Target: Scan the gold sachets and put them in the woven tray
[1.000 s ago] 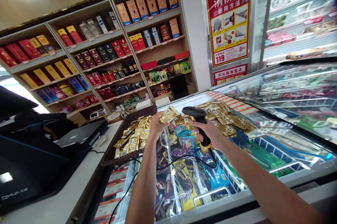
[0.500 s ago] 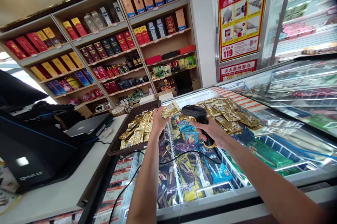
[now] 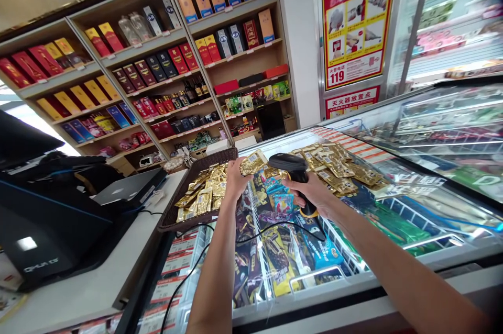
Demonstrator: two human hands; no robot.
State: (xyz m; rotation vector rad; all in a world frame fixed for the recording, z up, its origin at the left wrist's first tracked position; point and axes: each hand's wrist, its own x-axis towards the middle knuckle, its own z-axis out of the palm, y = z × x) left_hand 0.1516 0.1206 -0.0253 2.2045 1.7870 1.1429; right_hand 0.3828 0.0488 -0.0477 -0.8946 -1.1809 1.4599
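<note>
My left hand [image 3: 237, 179] is closed on a small gold packet [image 3: 253, 163], held up above the basket's right edge with a printed code showing on it. Wrapped round the handle of a black barcode scanner [image 3: 290, 162] is my right hand [image 3: 314, 192]; the scanner's head points left at the packet, a short gap apart. A brown woven basket [image 3: 167, 224] full of gold packets [image 3: 206, 193] stands beside my left hand. More gold packets [image 3: 334, 164] lie in a pile on the freezer's glass top, beyond my right hand.
Below my arms is a chest freezer with wire baskets of wrapped ices [image 3: 279, 263]. The scanner's black cable [image 3: 251, 238] runs across it. On the left, a counter [image 3: 98, 276] bears a black checkout machine [image 3: 47, 229]. Shelves of boxes [image 3: 157, 69] line the back wall.
The view has shifted slightly, so the scene sits a little further left. Both hands keep the packet and the scanner in almost the same places relative to each other.
</note>
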